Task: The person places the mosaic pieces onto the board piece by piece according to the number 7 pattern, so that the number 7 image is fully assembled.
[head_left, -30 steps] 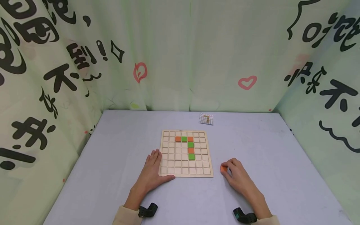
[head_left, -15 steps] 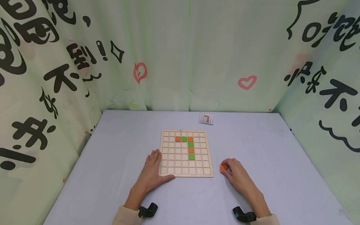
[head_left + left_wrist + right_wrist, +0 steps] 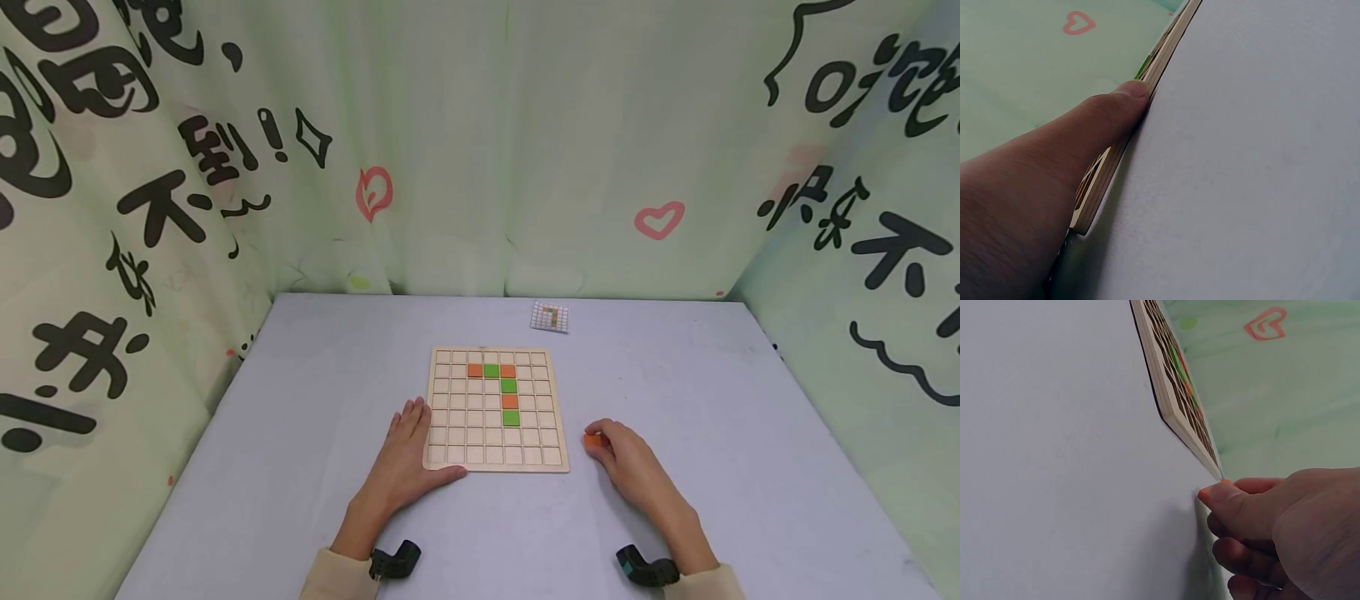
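Observation:
A wooden grid board [image 3: 457, 434] lies on the white tabletop in the head view. Orange and green square tiles [image 3: 509, 386] fill some of its cells, three across and then running down in alternating colours. My left hand [image 3: 405, 471] rests along the board's left side, fingers straight, with the thumb stretched along the front edge. In the left wrist view that thumb [image 3: 1113, 112] touches the board's rim. To the right of the board, my right hand [image 3: 637, 471] pinches an orange tile [image 3: 592, 440] between thumb and fingers. The right wrist view shows a corner of this tile [image 3: 1204, 495] past the thumb tip.
A small card [image 3: 550, 317] printed with a grid pattern lies behind the board, near the table's far edge. A pale green curtain [image 3: 450, 167] with dark characters and red hearts surrounds the table. Black wrist devices [image 3: 396, 560] sit by the sleeves.
My right hand has shifted slightly away from me and to the left, still pinching the orange tile. My left hand and the board have stayed put.

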Demonstrator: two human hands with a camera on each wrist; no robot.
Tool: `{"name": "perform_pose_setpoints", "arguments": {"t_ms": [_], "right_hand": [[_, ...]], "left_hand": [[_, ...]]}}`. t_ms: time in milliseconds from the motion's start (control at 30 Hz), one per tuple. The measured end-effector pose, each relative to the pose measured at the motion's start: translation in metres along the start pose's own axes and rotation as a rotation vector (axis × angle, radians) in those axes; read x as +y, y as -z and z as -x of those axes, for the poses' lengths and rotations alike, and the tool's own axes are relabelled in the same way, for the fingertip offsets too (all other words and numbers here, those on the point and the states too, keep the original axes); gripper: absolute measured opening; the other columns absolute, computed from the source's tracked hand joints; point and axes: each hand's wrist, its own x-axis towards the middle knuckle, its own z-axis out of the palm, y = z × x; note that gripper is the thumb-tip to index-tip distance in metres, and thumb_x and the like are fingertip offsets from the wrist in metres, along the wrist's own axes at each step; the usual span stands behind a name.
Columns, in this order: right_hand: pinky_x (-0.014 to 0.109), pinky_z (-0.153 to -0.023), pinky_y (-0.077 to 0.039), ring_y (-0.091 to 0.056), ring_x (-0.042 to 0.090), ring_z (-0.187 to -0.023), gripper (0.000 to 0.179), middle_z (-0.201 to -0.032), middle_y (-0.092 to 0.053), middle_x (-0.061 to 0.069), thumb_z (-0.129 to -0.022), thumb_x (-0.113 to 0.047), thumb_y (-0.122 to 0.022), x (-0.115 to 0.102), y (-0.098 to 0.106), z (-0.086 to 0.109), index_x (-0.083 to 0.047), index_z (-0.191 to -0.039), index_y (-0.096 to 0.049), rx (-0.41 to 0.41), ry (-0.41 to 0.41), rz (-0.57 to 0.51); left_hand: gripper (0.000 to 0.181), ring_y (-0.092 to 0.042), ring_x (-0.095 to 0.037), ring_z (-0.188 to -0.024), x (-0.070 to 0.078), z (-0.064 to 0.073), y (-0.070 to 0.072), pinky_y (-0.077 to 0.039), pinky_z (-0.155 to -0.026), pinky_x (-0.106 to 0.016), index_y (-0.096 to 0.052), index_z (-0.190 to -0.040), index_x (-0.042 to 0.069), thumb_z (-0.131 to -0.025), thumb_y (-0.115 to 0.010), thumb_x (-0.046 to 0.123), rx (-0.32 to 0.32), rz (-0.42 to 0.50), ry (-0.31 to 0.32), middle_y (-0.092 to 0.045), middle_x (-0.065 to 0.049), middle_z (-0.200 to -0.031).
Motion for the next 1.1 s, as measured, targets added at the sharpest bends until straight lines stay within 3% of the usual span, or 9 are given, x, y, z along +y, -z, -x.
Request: {"name": "perform_pose_setpoints", "arguments": {"t_ms": [167,467,767,1100], "right_hand": [[0.037,-0.078,-0.055,-0.057,0.018,-0.088,0.025,-0.099,-0.065,0.006,-0.092,-0.009,-0.071,-0.006,0.0,-0.003,-0.004,-0.116,-0.063,0.0,-0.021,-0.026],[0.025,-0.068,-0.047,-0.051,0.014,-0.081,0.028,-0.09,-0.06,0.002,-0.091,-0.013,-0.073,-0.016,-0.003,-0.012,-0.004,-0.116,-0.064,0.02,0.019,-0.057],[0.035,-0.078,-0.054,-0.055,0.018,-0.089,0.036,-0.104,-0.066,0.009,-0.093,-0.014,-0.071,-0.03,-0.01,-0.018,0.0,-0.124,-0.063,-0.003,0.021,-0.061],[0.034,-0.079,-0.055,-0.057,0.016,-0.091,0.037,-0.107,-0.067,0.009,-0.093,-0.015,-0.071,-0.047,-0.022,-0.024,0.0,-0.126,-0.064,-0.027,0.075,-0.063]], "left_hand": [[0.116,-0.014,-0.031,-0.157,-0.001,0.0,0.0,-0.015,-0.129,-0.048,-0.028,-0.156,-0.002,-0.075,-0.073,0.069,-0.005,-0.004,0.003,-0.021,-0.017,-0.167],[0.116,-0.014,-0.031,-0.157,-0.001,0.0,-0.001,-0.015,-0.129,-0.048,-0.028,-0.156,-0.002,-0.075,-0.073,0.069,-0.004,-0.005,0.003,-0.021,-0.017,-0.167],[0.117,-0.015,-0.032,-0.157,-0.001,-0.001,-0.001,-0.015,-0.129,-0.048,-0.027,-0.156,-0.002,-0.076,-0.072,0.069,-0.008,-0.015,0.002,-0.021,-0.018,-0.167],[0.117,-0.015,-0.031,-0.157,-0.001,-0.001,-0.002,-0.015,-0.13,-0.048,-0.027,-0.156,-0.002,-0.076,-0.072,0.069,-0.008,-0.019,0.002,-0.021,-0.018,-0.167]]}}
